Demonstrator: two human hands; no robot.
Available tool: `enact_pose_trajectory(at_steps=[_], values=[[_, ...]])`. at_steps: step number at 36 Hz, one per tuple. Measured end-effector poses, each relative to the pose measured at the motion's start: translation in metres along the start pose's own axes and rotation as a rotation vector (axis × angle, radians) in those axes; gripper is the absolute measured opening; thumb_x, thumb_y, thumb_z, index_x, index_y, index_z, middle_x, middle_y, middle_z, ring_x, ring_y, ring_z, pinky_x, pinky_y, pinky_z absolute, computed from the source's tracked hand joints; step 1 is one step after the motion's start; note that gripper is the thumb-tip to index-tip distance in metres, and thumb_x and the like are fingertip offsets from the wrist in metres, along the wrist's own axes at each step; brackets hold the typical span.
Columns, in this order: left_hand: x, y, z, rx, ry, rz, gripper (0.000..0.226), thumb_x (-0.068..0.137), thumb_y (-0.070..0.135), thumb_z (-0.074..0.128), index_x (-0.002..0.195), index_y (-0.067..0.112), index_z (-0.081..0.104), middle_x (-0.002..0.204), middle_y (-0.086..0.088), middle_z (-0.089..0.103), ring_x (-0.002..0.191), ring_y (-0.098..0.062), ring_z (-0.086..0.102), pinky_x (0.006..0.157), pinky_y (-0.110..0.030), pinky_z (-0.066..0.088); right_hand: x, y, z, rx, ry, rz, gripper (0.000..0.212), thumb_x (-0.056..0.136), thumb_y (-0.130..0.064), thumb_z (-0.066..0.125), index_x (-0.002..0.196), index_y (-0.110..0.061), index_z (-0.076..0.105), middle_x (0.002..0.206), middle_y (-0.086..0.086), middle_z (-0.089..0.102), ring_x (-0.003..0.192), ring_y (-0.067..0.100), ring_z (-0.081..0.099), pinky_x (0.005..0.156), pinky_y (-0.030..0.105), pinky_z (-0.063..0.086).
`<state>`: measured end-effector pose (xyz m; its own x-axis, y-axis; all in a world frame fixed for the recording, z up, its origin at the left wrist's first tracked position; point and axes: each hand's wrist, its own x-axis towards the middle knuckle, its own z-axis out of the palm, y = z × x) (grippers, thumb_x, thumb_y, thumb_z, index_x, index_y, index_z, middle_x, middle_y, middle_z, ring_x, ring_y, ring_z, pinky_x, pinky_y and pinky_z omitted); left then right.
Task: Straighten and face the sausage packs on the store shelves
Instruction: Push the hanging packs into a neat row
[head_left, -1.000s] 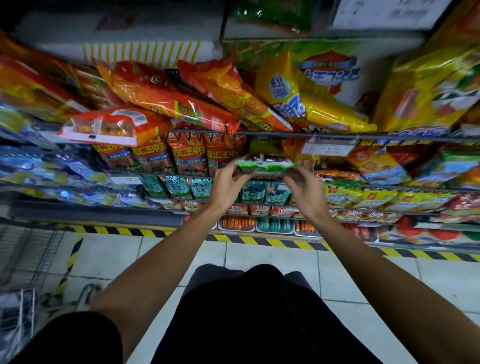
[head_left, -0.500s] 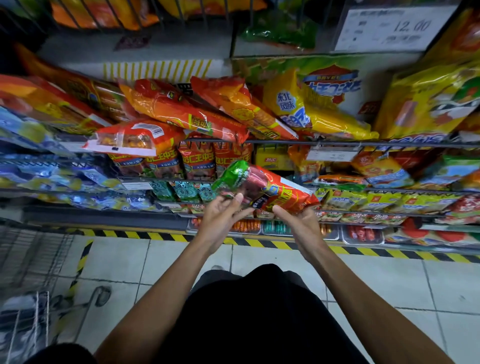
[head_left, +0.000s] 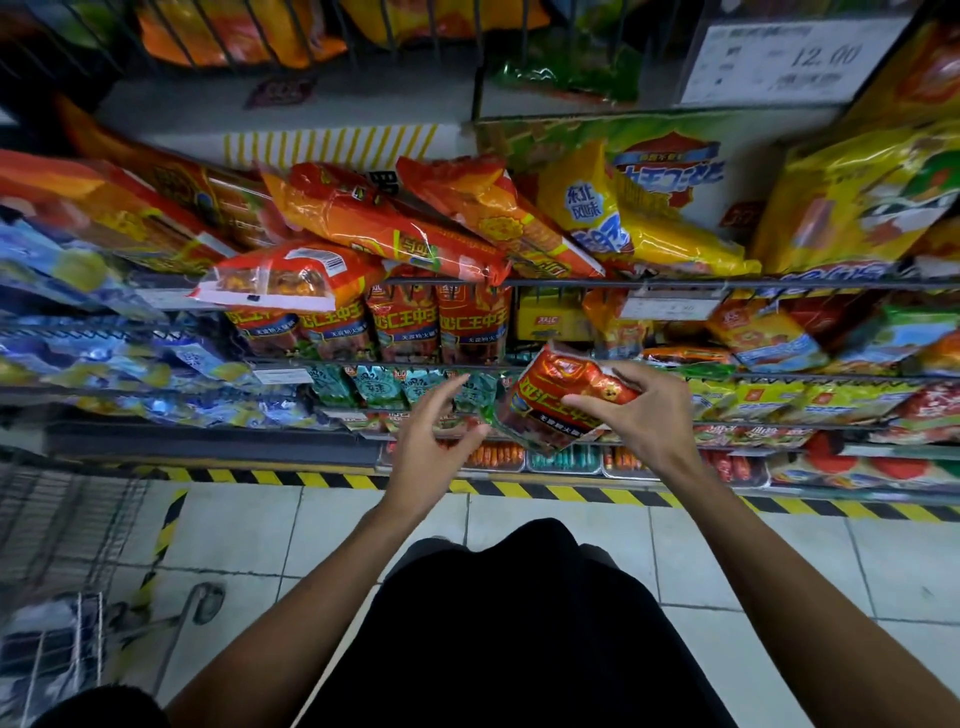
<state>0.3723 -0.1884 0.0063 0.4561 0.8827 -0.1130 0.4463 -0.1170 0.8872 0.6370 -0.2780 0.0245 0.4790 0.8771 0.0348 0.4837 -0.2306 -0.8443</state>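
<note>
Mid-facing: glossy red-and-orange plastic sausage pack (head_left: 561, 402) pinched in right hand (head_left: 647, 415), held tilted in front of the wire shelves (head_left: 571, 284), left hand (head_left: 434, 441) spread empty beside it; next, probably squaring label outward and slotting beside matching red upright packs (head_left: 415, 322).

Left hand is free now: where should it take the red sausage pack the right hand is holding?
Probably the lower left corner of the red sausage pack, from the left. The right hand pinches its upper right, so the tilted pack hangs unsupported toward the open left hand.
</note>
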Motion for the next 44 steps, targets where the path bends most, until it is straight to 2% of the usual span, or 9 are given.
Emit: enact_pose_trajectory(at_steps=[3,9,17,20,25,28,33,39,44], values=[[0.017,0.015,0.009,0.108,-0.202,0.035,0.084,0.091,0.041,0.078,0.160,0.041,0.030,0.166,0.018,0.029,0.149,-0.001,0.027,0.118,-0.027,0.030,0.005,-0.004,0.001,-0.060,-0.078,-0.100,0.078,0.060,-0.073,0.075,0.114,-0.016,0.076,0.108,0.004,0.076,0.090,0.012,0.069,0.076,0.017,0.055],[0.048,0.013,0.014,-0.010,-0.346,0.016,0.069,0.083,0.018,0.088,0.144,0.021,0.055,0.125,0.022,0.060,0.108,0.029,0.054,0.086,0.004,0.039,0.008,-0.019,0.003,0.023,-0.147,-0.078,0.079,0.055,-0.071,0.077,0.118,-0.025,0.072,0.109,-0.011,0.066,0.097,0.008,0.065,0.081,0.021,0.059],[0.041,0.005,0.014,-0.096,-0.169,-0.041,0.052,0.076,0.025,0.094,0.120,0.034,0.068,0.114,0.027,0.074,0.110,0.005,0.068,0.089,-0.009,0.051,0.009,-0.008,-0.001,0.153,-0.363,0.022,0.090,0.065,-0.054,0.087,0.138,-0.067,0.036,0.129,-0.042,0.046,0.117,-0.024,0.047,0.091,0.001,0.045],[0.040,0.008,0.020,-0.100,-0.138,-0.050,0.053,0.069,0.037,0.096,0.114,0.042,0.070,0.112,0.025,0.076,0.109,0.000,0.070,0.092,-0.017,0.055,0.005,0.007,0.009,0.044,-0.449,0.050,0.059,0.069,-0.057,0.080,0.121,-0.049,0.052,0.109,-0.039,0.057,0.103,-0.013,0.061,0.086,0.006,0.050],[0.042,0.004,0.036,-0.094,-0.121,-0.055,0.048,0.067,0.052,0.091,0.111,0.049,0.071,0.111,0.026,0.076,0.106,0.001,0.071,0.091,-0.020,0.057,0.006,0.027,0.022,0.009,-0.388,0.088,0.042,0.082,-0.049,0.074,0.112,-0.020,0.071,0.105,-0.016,0.074,0.103,0.010,0.070,0.088,0.027,0.057],[0.047,0.004,0.043,-0.124,-0.130,-0.063,0.054,0.075,0.049,0.089,0.124,0.048,0.068,0.119,0.026,0.073,0.115,-0.003,0.069,0.100,-0.033,0.057,0.008,0.027,0.023,0.040,-0.321,0.093,0.042,0.081,-0.052,0.071,0.114,-0.027,0.069,0.109,-0.017,0.073,0.104,0.005,0.069,0.094,0.037,0.057],[0.063,0.003,0.039,0.002,-0.100,0.051,0.058,0.096,0.037,0.075,0.143,0.054,0.046,0.131,0.050,0.050,0.127,0.020,0.048,0.102,-0.004,0.040,0.019,0.036,0.033,0.028,-0.102,0.060,0.038,0.086,-0.043,0.071,0.106,-0.010,0.072,0.106,-0.006,0.075,0.102,0.018,0.072,0.089,0.041,0.058],[0.087,-0.019,0.038,0.144,-0.120,0.207,0.057,0.106,0.029,0.061,0.156,0.033,0.035,0.154,0.023,0.035,0.140,0.024,0.024,0.115,-0.003,0.020,0.043,0.037,0.046,0.211,0.082,0.133,0.014,0.091,-0.013,0.075,0.100,-0.024,0.074,0.097,-0.016,0.077,0.099,0.007,0.071,0.092,0.039,0.057],[0.097,-0.032,0.046,0.116,-0.057,0.234,0.055,0.106,0.020,0.058,0.158,0.020,0.040,0.153,0.018,0.036,0.134,0.032,0.021,0.111,0.002,0.018,0.061,0.038,0.051,0.023,0.127,0.121,0.028,0.087,-0.049,0.062,0.090,-0.021,0.063,0.079,-0.014,0.060,0.078,0.012,0.058,0.084,0.035,0.050]])
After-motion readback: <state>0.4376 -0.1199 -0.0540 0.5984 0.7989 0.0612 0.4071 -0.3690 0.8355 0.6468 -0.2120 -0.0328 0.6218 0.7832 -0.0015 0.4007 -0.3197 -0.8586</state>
